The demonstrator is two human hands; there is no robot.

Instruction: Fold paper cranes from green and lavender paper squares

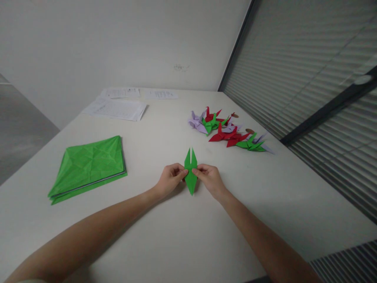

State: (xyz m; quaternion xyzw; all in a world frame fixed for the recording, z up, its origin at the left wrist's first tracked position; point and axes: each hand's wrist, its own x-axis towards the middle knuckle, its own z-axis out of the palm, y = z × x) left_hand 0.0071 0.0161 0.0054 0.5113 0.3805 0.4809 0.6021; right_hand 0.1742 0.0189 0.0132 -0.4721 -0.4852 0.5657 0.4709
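Observation:
Between my two hands is a green folded origami paper (191, 181), a narrow diamond with two split points at its far end and one point toward me. My left hand (171, 177) pinches its left edge, thumb on top. At the right edge, my right hand (211, 177) pinches it the same way. The fingers under the paper are mostly hidden. Farther off to the right lies a cluster of folded paper cranes, with red cranes (225, 135), green cranes (251, 144) and lilac cranes (198, 122) among them.
A stack of green paper sheets (91, 163) lies on the white table (165, 243) at left. Printed papers (118, 109) rest at the far left, near the white wall (132, 47). Window blinds (294, 70) run along the right side.

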